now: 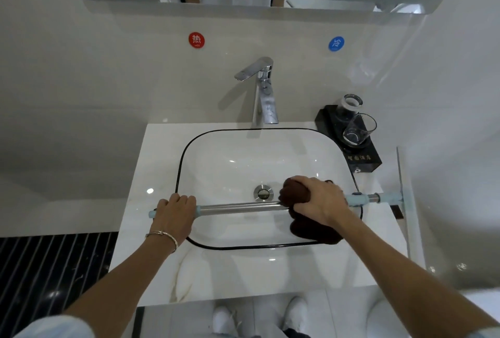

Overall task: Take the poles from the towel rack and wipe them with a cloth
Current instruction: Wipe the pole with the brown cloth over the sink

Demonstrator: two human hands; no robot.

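**A:** Where's the pole [243, 206]?

**B:** Held level over the near half of the washbasin [186, 153], running from 9 o'clock to 3 o'clock, just this side of the drain [263, 193]. It's a steel tube with pale blue fittings at both ends.

**A:** And the hands?

**B:** The left grip [174, 213] is wrapped over the tube at its 9 o'clock end, fingers curled round it. The right grip [316, 199] is closed round a dark brown cloth [290, 193] bunched about the tube toward 3 o'clock. The cloth's loose tail hangs below that hand.

**A:** What worries you?

**B:** Three things, I reckon. The pole looks telescopic, with a thinner section past the blue collar [357, 198]. A hard wipe toward 3 o'clock could drag that section out or shove it in. Its far end sits near an upright panel edge [400, 175], and I can't tell whether it touches, so a long stroke might knock it.

**A:** The third?

**B:** Two glass tumblers [358, 128] stand on a black tray [365, 160] at 2 o'clock of the basin, on the worktop [151, 256]. If the left grip slackens and the pole swings away from the person, its 3 o'clock end could sweep them over. The tap [263, 89] at 12 o'clock is well apart from it.

**A:** And the cloth?

**B:** The hanging tail could dip into the basin, pick up water and leave streaks.
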